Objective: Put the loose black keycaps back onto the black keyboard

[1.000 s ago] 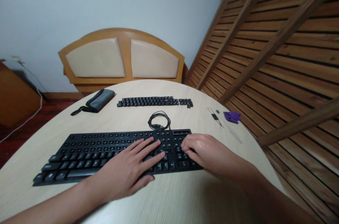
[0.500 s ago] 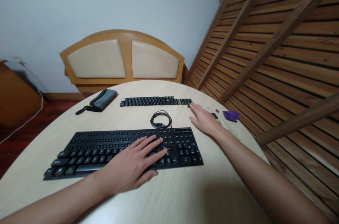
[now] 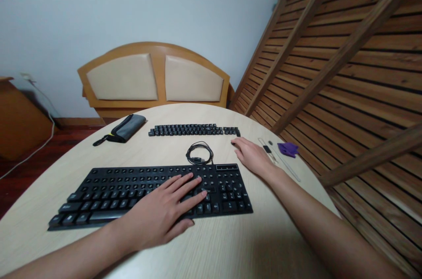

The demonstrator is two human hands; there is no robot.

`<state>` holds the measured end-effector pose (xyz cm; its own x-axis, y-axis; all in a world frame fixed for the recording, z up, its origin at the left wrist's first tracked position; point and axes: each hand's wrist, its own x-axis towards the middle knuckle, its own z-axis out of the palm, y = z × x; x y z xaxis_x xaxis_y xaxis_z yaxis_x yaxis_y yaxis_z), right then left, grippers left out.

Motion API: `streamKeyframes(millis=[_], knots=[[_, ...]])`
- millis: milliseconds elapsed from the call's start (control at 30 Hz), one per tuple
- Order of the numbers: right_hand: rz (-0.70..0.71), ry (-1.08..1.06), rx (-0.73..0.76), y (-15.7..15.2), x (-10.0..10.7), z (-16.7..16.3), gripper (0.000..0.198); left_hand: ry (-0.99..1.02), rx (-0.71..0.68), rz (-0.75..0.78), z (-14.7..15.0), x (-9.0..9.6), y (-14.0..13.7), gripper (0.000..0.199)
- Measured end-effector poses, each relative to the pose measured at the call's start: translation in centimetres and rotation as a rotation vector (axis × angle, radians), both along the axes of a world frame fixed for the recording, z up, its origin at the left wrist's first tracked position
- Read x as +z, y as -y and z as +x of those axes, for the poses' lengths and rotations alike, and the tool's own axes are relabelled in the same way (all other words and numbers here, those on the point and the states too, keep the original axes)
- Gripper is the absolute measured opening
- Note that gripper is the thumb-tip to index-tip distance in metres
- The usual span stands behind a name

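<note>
Two hands were over the tabletop [image 3: 231, 244]. The rows of loose keycaps [image 3: 184, 130] lay toward its far edge, long axis side to side, beyond and leftward of the right hand [image 3: 252, 156], the nearer one. That forearm reached in from the near right edge, palm down, fingers slightly bent; whether they gripped a keycap could not be told. The left hand [image 3: 165, 208] lay flat, fingers spread, grasping nothing, on the keyboard [image 3: 138, 184] toward the near edge.
</note>
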<state>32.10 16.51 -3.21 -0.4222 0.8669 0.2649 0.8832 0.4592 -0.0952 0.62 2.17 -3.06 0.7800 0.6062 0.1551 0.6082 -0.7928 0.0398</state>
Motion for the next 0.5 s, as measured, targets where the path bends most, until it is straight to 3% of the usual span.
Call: streamKeyframes(millis=[200,500], knots=[[0.058,-0.114,0.002,-0.1,-1.2,0.3,0.04,-0.02,0.003,0.007,-0.1,0.0,0.0,0.063],[-0.027,-0.14,0.027,0.5,-0.7,0.7,0.017,-0.013,0.013,0.002,0.1,0.3,0.1,0.061]])
